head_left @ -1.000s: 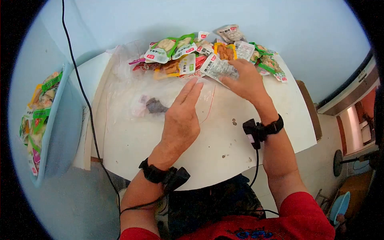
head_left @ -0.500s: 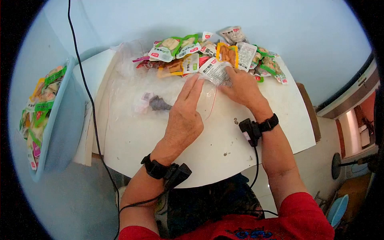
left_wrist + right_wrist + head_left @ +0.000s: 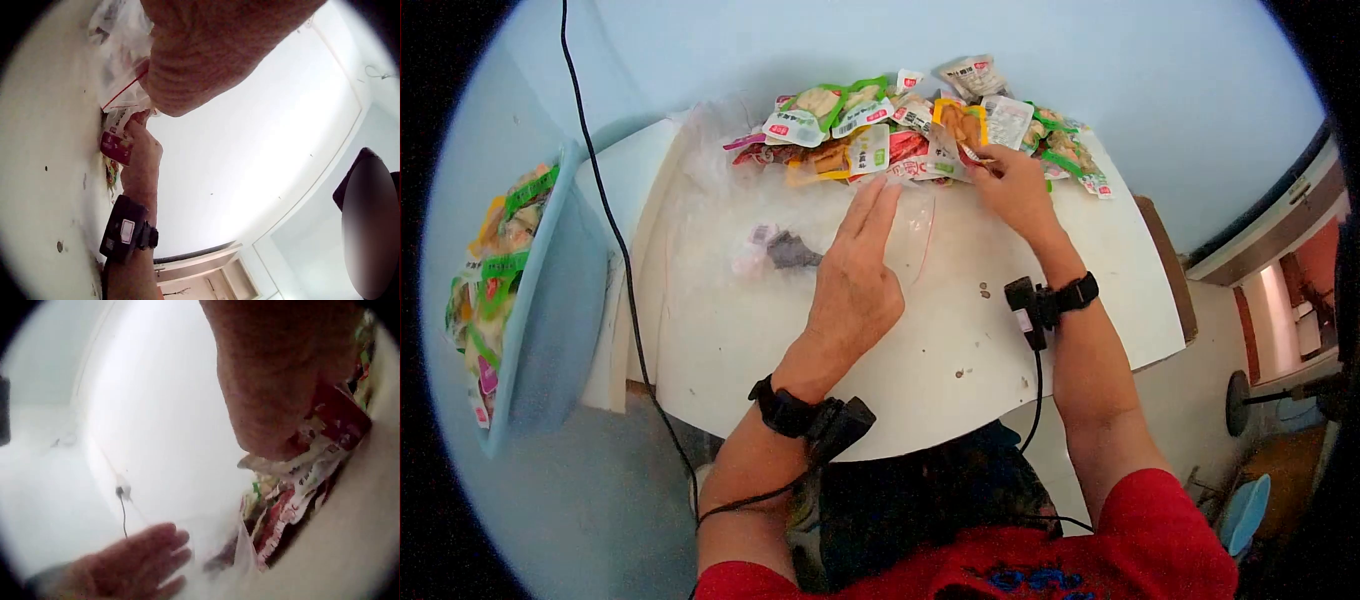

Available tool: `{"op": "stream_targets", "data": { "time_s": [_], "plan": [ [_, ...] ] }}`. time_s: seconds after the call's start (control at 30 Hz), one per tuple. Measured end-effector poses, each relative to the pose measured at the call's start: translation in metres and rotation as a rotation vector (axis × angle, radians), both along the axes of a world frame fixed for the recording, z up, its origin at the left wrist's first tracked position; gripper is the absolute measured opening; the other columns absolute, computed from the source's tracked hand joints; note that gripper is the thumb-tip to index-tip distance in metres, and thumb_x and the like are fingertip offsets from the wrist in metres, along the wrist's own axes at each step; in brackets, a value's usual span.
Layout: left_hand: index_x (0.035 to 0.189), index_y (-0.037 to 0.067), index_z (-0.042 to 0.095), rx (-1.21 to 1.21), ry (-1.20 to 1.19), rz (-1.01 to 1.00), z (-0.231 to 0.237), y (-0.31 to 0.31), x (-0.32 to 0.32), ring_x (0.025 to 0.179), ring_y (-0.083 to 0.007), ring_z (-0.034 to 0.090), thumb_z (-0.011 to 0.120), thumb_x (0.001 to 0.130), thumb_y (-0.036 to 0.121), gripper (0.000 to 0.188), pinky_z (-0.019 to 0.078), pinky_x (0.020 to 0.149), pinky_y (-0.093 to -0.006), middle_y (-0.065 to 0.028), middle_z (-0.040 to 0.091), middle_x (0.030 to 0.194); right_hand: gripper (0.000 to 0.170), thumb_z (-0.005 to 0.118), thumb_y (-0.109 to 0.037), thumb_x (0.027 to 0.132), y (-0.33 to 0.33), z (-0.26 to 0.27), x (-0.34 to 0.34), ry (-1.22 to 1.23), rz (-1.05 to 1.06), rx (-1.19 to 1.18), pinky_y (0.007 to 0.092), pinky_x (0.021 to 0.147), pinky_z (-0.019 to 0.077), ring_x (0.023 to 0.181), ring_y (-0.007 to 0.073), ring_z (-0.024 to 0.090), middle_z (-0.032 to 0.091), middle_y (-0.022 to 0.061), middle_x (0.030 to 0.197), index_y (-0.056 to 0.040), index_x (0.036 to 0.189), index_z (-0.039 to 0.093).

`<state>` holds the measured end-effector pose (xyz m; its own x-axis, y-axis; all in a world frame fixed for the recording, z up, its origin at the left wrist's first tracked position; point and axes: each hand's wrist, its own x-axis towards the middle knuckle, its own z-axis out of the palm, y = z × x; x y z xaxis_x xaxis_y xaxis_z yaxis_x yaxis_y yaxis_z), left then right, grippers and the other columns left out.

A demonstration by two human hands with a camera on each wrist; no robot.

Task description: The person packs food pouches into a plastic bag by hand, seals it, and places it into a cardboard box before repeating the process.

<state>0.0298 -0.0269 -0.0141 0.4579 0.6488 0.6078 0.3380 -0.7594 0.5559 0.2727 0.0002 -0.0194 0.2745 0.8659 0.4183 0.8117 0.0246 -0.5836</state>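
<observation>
My right hand (image 3: 1017, 190) pinches a small sealed food packet (image 3: 972, 157), tilted nearly edge-on in the head view. Its dark red face (image 3: 117, 147) shows in the left wrist view, below the fingers. On the clear plastic bag (image 3: 710, 215), near its red-lined mouth, lies my left hand (image 3: 855, 275) with fingers straight and close together. Inside the bag a dark item (image 3: 792, 251) shows through beside a pale pink patch. A heap of food packets, among them a green-edged one (image 3: 810, 112) and a yellow-edged one (image 3: 960, 122), lies just beyond both hands.
A light blue basin (image 3: 550, 330) filled with packets stands left of the white table (image 3: 920, 390). A black cable (image 3: 605, 210) hangs down between basin and table. The wall closes off the table's far side. A cable trails from each wrist camera.
The packet's white printed face, seen flat earlier, has turned edge-on in my right hand. That hand dipped toward me, then rose a little. My left hand has kept its place on the bag.
</observation>
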Motion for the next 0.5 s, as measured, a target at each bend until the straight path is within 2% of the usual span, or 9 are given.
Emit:
{"op": "stream_targets", "data": {
  "time_s": [0.17,0.27,0.37,0.47,0.5],
  "plan": [
    [0.139,-0.002,0.039,0.003,-0.027,0.008,-0.001,0.003,-0.002,0.134,-0.0404,0.038,0.038,0.065,-0.017,0.076,0.0308,0.112,-0.0413,-0.0282,0.041,0.141,0.029,0.072,-0.014,0.081,0.009,-0.012,0.039,0.669,0.102,0.005,0.0268,0.057,0.0496,0.069,0.013,0.064,0.069,0.0091,0.079,0.0064,0.101,0.067],
    [0.139,-0.003,0.039,-0.014,-0.036,0.01,-0.003,0.006,-0.004,0.134,-0.0405,0.037,0.039,0.065,-0.016,0.075,0.0301,0.113,-0.041,-0.0288,0.041,0.141,0.028,0.071,-0.008,0.081,0.0,-0.01,0.035,0.838,0.141,0.022,0.0257,0.056,0.0496,0.07,0.0125,0.065,0.068,0.0065,0.083,0.0048,0.105,0.066],
    [0.138,-0.003,0.039,-0.054,-0.058,-0.001,-0.006,0.007,-0.003,0.135,-0.0407,0.036,0.04,0.065,-0.016,0.074,0.0292,0.113,-0.0409,-0.0294,0.039,0.142,0.034,0.07,-0.003,0.081,-0.018,0.011,0.034,0.944,0.093,0.039,0.0271,0.064,0.0544,0.077,0.0139,0.066,0.068,0.0099,0.094,0.0044,0.113,0.062],
    [0.138,-0.003,0.038,-0.101,-0.065,0.001,-0.003,0.002,-0.001,0.136,-0.0411,0.034,0.04,0.066,-0.016,0.073,0.0291,0.113,-0.0409,-0.0294,0.037,0.143,0.037,0.068,0.001,0.082,-0.057,0.044,0.019,1.075,0.205,0.135,0.0313,0.076,0.0575,0.087,0.017,0.067,0.066,0.0125,0.105,0.0033,0.117,0.058],
    [0.138,-0.003,0.038,-0.115,-0.069,0.003,-0.002,0.001,0.0,0.136,-0.0413,0.034,0.039,0.066,-0.016,0.073,0.0291,0.113,-0.0409,-0.0293,0.036,0.143,0.037,0.067,0.001,0.082,-0.069,0.051,0.016,1.081,0.217,0.078,0.0321,0.078,0.0575,0.089,0.0176,0.067,0.066,0.0129,0.107,0.0033,0.117,0.057]
  ]
}}
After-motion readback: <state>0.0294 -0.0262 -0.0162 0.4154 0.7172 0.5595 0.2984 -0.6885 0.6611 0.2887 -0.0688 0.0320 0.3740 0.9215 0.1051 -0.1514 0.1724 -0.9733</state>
